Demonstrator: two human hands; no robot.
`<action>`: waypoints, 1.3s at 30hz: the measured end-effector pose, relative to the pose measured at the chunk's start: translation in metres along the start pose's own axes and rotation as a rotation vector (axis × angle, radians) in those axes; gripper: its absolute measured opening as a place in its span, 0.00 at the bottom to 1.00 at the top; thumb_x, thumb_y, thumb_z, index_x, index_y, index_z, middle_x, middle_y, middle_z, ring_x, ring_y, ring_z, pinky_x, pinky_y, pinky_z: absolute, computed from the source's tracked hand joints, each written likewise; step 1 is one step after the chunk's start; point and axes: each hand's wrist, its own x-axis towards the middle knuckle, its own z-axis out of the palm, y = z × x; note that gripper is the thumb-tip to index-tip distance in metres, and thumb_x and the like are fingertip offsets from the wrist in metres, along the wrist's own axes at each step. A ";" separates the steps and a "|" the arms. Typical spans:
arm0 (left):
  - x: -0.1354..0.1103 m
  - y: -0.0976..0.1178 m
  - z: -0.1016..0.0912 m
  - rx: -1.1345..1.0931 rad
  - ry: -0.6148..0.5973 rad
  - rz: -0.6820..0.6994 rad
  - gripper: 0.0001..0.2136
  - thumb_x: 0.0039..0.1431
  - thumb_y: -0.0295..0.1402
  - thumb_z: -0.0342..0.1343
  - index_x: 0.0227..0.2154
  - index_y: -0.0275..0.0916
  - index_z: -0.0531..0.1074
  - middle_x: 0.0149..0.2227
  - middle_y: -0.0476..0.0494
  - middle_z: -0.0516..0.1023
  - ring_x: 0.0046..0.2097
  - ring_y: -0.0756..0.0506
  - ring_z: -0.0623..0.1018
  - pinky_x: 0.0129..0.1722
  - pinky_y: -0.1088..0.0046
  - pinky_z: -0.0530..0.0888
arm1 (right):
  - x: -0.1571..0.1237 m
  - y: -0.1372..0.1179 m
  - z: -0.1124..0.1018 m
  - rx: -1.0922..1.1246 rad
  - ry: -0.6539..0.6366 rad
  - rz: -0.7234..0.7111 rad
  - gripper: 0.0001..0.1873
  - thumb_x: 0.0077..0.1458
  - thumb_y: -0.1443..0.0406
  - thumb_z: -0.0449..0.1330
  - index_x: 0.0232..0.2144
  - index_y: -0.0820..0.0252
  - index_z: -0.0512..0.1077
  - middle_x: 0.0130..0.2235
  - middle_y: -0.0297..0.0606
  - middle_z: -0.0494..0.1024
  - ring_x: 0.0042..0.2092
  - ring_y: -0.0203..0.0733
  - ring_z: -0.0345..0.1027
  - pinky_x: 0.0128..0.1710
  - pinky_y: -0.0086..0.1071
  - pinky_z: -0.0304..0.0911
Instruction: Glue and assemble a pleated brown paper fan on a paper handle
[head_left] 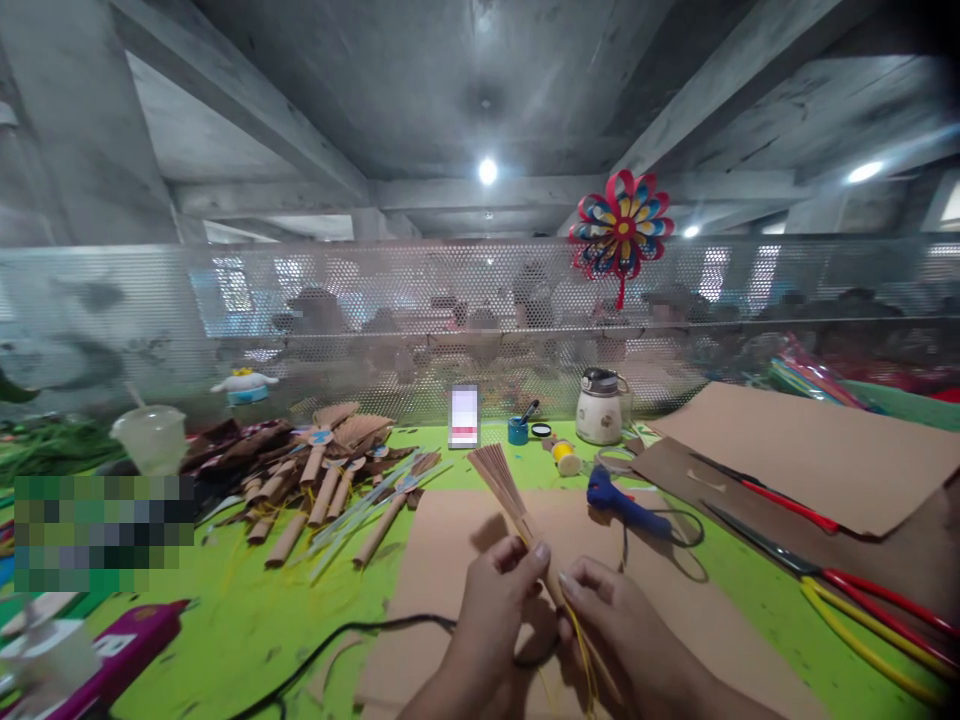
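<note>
A pleated brown paper fan-shaped piece with a rolled paper handle stands tilted between my hands, its spread end pointing away and to the left. My left hand pinches it just below the pleats, thumb on top. Lower on the handle, the fingers of my right hand close round it. Yellow thread trails down from the handle past my right fingers. Under both hands lies a sheet of brown kraft paper. Just beyond my right hand rests a blue glue gun with a dark cord.
Similar paper pieces and clear glue sticks lie at left. Behind stand a phone, a blue jar, a yellow thread spool and a bottle. Red-handled scissors lie right. A black cable crosses the front.
</note>
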 end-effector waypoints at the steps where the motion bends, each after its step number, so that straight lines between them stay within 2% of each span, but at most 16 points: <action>1: 0.000 0.000 0.000 -0.003 0.000 -0.003 0.17 0.42 0.43 0.67 0.29 0.33 0.77 0.29 0.40 0.76 0.30 0.46 0.74 0.31 0.72 0.69 | 0.000 0.000 -0.001 0.002 -0.002 0.002 0.21 0.50 0.50 0.63 0.26 0.61 0.63 0.19 0.31 0.70 0.17 0.31 0.62 0.19 0.26 0.60; 5: 0.000 0.001 0.000 -0.020 0.004 -0.017 0.16 0.42 0.41 0.67 0.29 0.33 0.77 0.28 0.41 0.76 0.29 0.47 0.73 0.30 0.73 0.69 | -0.001 0.001 -0.002 0.018 -0.009 -0.001 0.20 0.51 0.51 0.62 0.27 0.61 0.63 0.20 0.32 0.71 0.18 0.31 0.62 0.19 0.26 0.61; 11: -0.003 0.005 0.005 -0.023 0.024 -0.019 0.16 0.41 0.39 0.68 0.30 0.33 0.77 0.31 0.40 0.77 0.31 0.48 0.73 0.30 0.75 0.70 | -0.003 -0.002 0.001 0.067 0.011 0.008 0.18 0.52 0.52 0.62 0.28 0.62 0.64 0.22 0.33 0.71 0.20 0.32 0.64 0.21 0.27 0.62; 18: -0.010 0.008 0.012 -0.079 -0.002 -0.091 0.14 0.43 0.39 0.66 0.28 0.35 0.72 0.22 0.47 0.72 0.22 0.51 0.70 0.20 0.77 0.65 | -0.006 -0.008 0.003 -0.008 0.049 0.071 0.19 0.55 0.50 0.57 0.31 0.61 0.65 0.23 0.34 0.72 0.19 0.33 0.66 0.17 0.23 0.58; 22: -0.016 0.012 0.017 -0.122 -0.048 -0.107 0.12 0.47 0.38 0.64 0.28 0.36 0.70 0.22 0.47 0.72 0.21 0.50 0.71 0.18 0.75 0.67 | -0.008 -0.009 0.002 -0.028 0.050 0.041 0.18 0.56 0.51 0.57 0.33 0.61 0.67 0.22 0.33 0.72 0.19 0.33 0.65 0.17 0.24 0.59; 27: -0.021 0.020 0.021 -0.162 -0.061 -0.111 0.11 0.46 0.33 0.64 0.31 0.35 0.71 0.24 0.46 0.73 0.23 0.50 0.72 0.19 0.76 0.69 | -0.009 -0.008 0.001 -0.054 0.065 -0.014 0.17 0.55 0.52 0.59 0.35 0.60 0.68 0.23 0.32 0.71 0.20 0.32 0.66 0.19 0.24 0.60; 30: -0.020 0.022 0.021 -0.141 -0.083 -0.117 0.10 0.47 0.33 0.63 0.31 0.35 0.70 0.24 0.47 0.73 0.21 0.50 0.71 0.19 0.74 0.70 | -0.009 -0.009 0.001 -0.060 0.065 -0.037 0.18 0.54 0.51 0.59 0.35 0.60 0.68 0.23 0.32 0.72 0.20 0.32 0.66 0.19 0.24 0.61; 39: -0.021 0.023 0.024 -0.132 -0.116 -0.075 0.10 0.48 0.33 0.63 0.33 0.35 0.71 0.26 0.46 0.74 0.23 0.50 0.72 0.20 0.75 0.70 | -0.006 -0.011 0.000 -0.059 0.050 -0.058 0.21 0.51 0.49 0.61 0.35 0.61 0.68 0.21 0.31 0.71 0.19 0.33 0.65 0.18 0.24 0.61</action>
